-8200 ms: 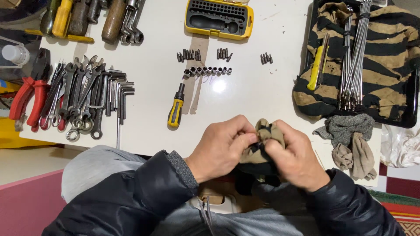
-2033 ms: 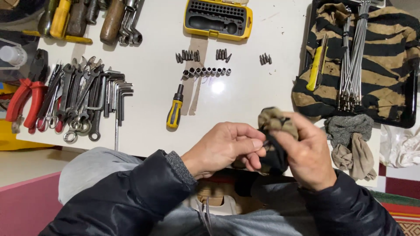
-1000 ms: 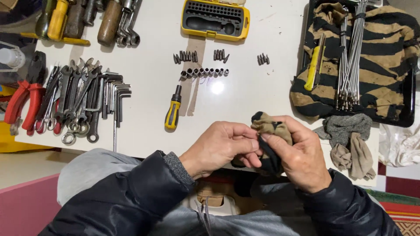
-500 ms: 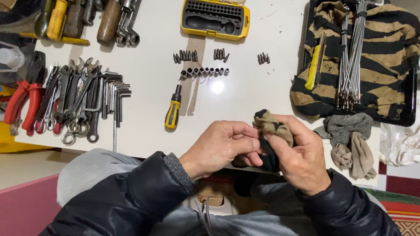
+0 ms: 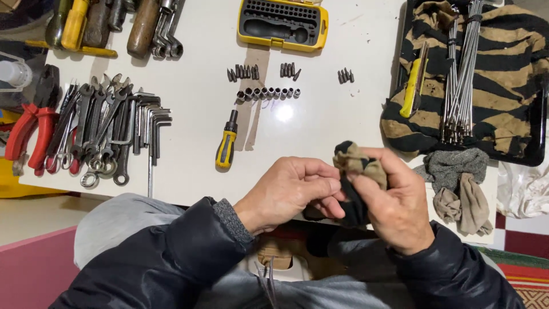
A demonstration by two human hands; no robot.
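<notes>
Both my hands meet over the near edge of the white table (image 5: 320,126). My right hand (image 5: 397,203) grips a bunched tan and black rag (image 5: 357,169), its top poking up above my fingers. My left hand (image 5: 291,191) presses against the rag from the left, fingers curled on something small and dark that the cloth hides. A yellow and black screwdriver (image 5: 227,143) lies on the table just beyond my left hand.
Rows of small screwdriver bits (image 5: 269,83) lie mid-table below a yellow bit case (image 5: 283,23). Wrenches, hex keys and red pliers (image 5: 86,129) fill the left. A striped cloth on a black tray (image 5: 474,74) holds long rods. Grey rags (image 5: 457,180) lie at right.
The rag went from pressed between both hands to lifted in my right hand, then back against my left. Over the last second the hands barely shift.
</notes>
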